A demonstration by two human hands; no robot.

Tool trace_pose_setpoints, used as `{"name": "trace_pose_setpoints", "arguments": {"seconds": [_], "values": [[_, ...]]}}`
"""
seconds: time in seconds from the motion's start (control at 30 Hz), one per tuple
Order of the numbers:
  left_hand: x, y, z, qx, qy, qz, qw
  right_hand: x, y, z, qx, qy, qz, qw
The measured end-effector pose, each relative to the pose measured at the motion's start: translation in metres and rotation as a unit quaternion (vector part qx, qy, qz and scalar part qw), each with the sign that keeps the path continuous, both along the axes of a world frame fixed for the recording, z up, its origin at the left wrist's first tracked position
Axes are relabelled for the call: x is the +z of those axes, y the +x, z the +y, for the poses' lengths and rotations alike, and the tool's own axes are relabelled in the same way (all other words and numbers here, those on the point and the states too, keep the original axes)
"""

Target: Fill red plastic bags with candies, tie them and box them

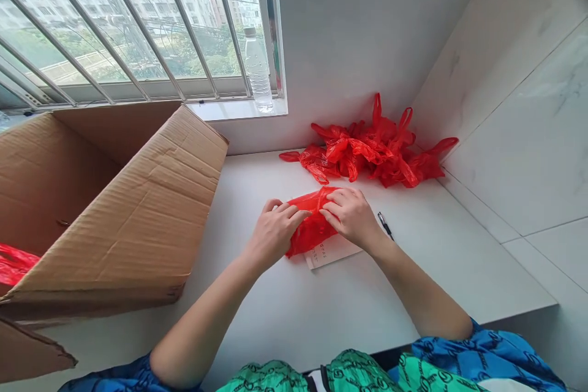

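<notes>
A red plastic bag [315, 236] lies partly folded on the white counter [266, 312], in front of me. From its left side, my left hand [274, 229] grips the bag with bent fingers. My right hand [353, 215] pinches the upper right part of the same bag, and its fingertips are close to those of the left. Under the bag is a white notepad or paper [331, 253] with small handwriting, largely covered. A black pen [386, 226] rests just right of my right wrist.
A heap of crumpled red plastic bags [374, 156] lies against the back wall. To the left stands an open cardboard box [151, 214], with red plastic [17, 263] inside it. A clear water bottle [258, 73] stands on the sill by the barred window. A tiled wall [528, 122] bounds the right.
</notes>
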State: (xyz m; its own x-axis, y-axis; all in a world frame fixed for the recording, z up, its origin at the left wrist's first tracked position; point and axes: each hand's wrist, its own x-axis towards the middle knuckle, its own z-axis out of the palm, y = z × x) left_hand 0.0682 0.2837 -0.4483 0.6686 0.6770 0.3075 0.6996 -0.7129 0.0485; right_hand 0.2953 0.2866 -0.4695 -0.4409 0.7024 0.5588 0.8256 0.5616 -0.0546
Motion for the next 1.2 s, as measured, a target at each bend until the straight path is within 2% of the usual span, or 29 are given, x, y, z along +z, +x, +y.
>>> {"name": "trace_pose_setpoints", "arguments": {"seconds": [0.13,0.23,0.3,0.4,0.47,0.5,0.53,0.57,0.6,0.67,0.73,0.77,0.93,1.03,1.2], "values": [[-0.002,-0.005,-0.012,-0.038,-0.092,0.064,0.993,-0.014,0.012,0.028,-0.123,-0.023,-0.024,0.992],[-0.004,-0.013,-0.022,-0.054,-0.151,0.102,0.982,-0.012,0.027,0.032,-0.158,-0.045,-0.045,0.985],[-0.004,-0.016,-0.026,-0.060,-0.155,0.094,0.982,-0.003,0.031,0.024,-0.139,-0.050,-0.010,0.989],[-0.003,-0.013,-0.026,-0.064,-0.143,0.073,0.985,0.019,0.022,0.003,-0.097,0.012,0.126,0.987],[-0.003,-0.006,-0.023,-0.062,-0.140,0.071,0.986,0.029,0.007,-0.011,-0.021,0.029,0.170,0.985],[-0.003,-0.002,-0.022,-0.063,-0.143,0.075,0.985,0.031,-0.002,-0.015,0.037,-0.003,0.149,0.988],[-0.004,0.002,-0.022,-0.066,-0.149,0.081,0.983,0.030,-0.009,-0.017,0.083,-0.059,0.105,0.989],[-0.005,0.005,-0.022,-0.069,-0.158,0.086,0.981,0.027,-0.015,-0.017,0.096,-0.123,0.044,0.987],[-0.005,0.007,-0.023,-0.072,-0.170,0.088,0.979,0.022,-0.018,-0.015,0.072,-0.181,-0.018,0.981],[-0.005,0.006,-0.027,-0.074,-0.193,0.081,0.975,0.012,-0.017,-0.008,-0.036,-0.247,-0.109,0.962],[-0.005,0.002,-0.031,-0.060,-0.203,0.067,0.975,0.005,-0.009,-0.001,-0.120,-0.259,-0.134,0.949],[-0.005,0.000,-0.032,-0.046,-0.199,0.064,0.977,0.003,-0.004,0.001,-0.130,-0.263,-0.126,0.948],[-0.008,-0.008,-0.032,0.027,-0.154,0.083,0.984,0.000,0.006,-0.001,-0.093,-0.299,-0.066,0.948],[-0.010,-0.007,-0.029,0.025,-0.160,0.089,0.983,-0.007,-0.001,-0.001,-0.073,-0.273,-0.059,0.957],[-0.010,-0.001,-0.030,-0.012,-0.195,0.080,0.977,-0.022,-0.005,0.005,-0.055,-0.234,-0.082,0.967]]}}
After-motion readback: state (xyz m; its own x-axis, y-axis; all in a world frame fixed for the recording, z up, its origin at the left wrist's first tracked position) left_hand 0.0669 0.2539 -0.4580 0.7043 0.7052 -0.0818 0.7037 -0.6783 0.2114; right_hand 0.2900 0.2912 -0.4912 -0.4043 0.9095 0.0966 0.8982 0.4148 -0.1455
